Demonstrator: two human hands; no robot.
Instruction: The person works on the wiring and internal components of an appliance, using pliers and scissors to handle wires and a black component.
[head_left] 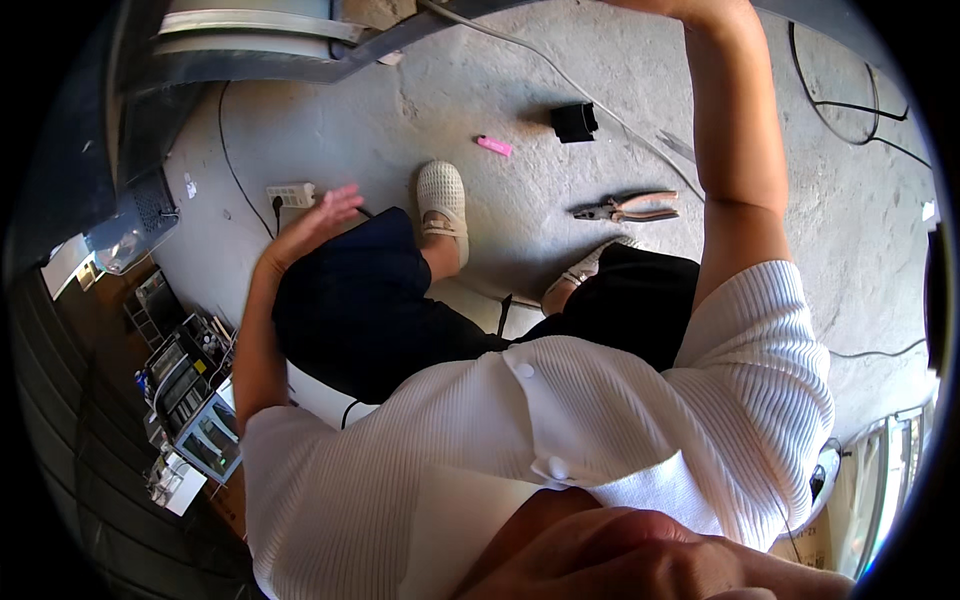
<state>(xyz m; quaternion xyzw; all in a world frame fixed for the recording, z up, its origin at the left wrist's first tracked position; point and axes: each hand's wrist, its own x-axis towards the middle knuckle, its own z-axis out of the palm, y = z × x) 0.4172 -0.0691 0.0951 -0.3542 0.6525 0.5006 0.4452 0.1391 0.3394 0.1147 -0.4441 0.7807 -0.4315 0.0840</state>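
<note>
My left hand (322,212) is raised beside my left knee with its fingers apart, near a white power strip (290,194) with a black plug. My right arm reaches up to the dark equipment edge at the top, where my right hand (690,10) is cut off and its fingers are hidden. Pliers (628,206) with light-coloured handles lie on the concrete floor (370,120) below that arm. A black plastic piece (572,122) and a small pink object (493,145) lie farther up. A pale tool blade (676,145) is partly hidden behind the arm.
Dark metal equipment (250,45) overhangs the upper left. A grey cable (560,70) crosses the floor, with black cables (840,104) at the upper right. A cluttered shelf unit (205,430) stands at the lower left. My feet in perforated shoes (440,195) rest on the floor.
</note>
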